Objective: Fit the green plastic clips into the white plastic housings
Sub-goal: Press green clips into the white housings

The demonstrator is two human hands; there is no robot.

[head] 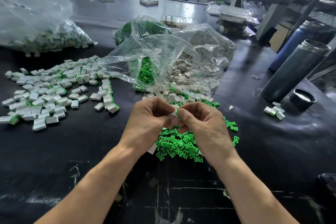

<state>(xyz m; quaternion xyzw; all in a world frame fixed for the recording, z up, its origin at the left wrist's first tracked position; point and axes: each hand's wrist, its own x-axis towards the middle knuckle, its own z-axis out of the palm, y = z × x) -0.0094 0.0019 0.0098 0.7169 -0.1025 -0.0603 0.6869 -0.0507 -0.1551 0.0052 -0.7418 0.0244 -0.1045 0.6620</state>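
Two bare hands meet above the near middle of a dark bench. The left hand [151,116] pinches a small white housing [174,113] between thumb and curled fingers; the right hand [201,122] pinches a green clip [177,110] against it, the two parts touching. Just beneath the hands lies a loose heap of green clips [179,144]. Finished white-and-green pieces [54,92] spread toward the left edge. Open clear bags [163,56] of clips and housings sit toward the middle. The parts look light, rigid and smooth, probably slippery; each is best held by its flat sides, leaving the mating end free.
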